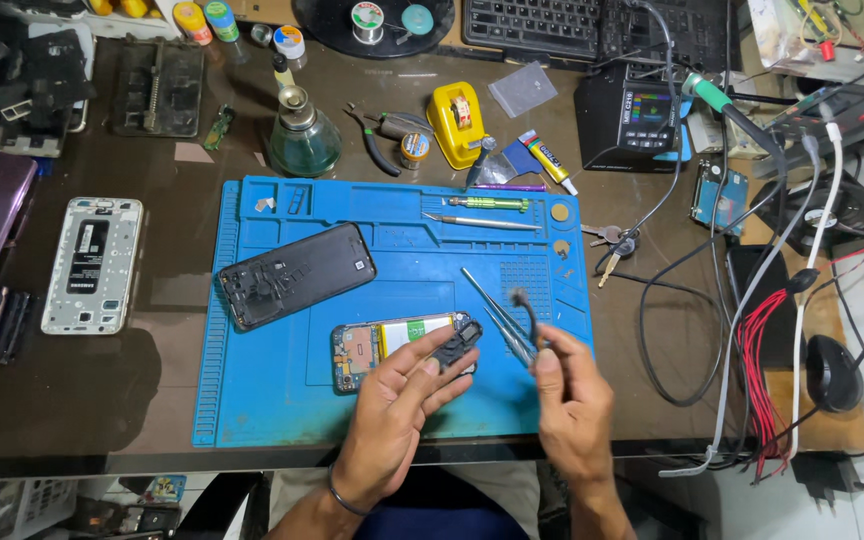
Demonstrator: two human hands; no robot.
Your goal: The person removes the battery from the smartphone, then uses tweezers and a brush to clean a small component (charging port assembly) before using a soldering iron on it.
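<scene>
My left hand (397, 405) pinches a small black plastic phone part (455, 344) just above an opened phone (392, 345) that lies on the blue work mat (282, 400) with its battery and board exposed. My right hand (572, 400) grips a thin dark brush (526, 310), its bristle tip pointing up and away from me. Metal tweezers (497, 312) lie on the mat right beside that hand. A black phone back cover (295, 274) rests inside-up on the mat to the left.
A white phone frame (92, 263) lies left of the mat. A green glass bottle (304, 135), pliers (377, 130), a yellow tape dispenser (457, 122), a glue tube (549, 160), a soldering station (637, 115) and tangled cables (762, 330) crowd the back and right.
</scene>
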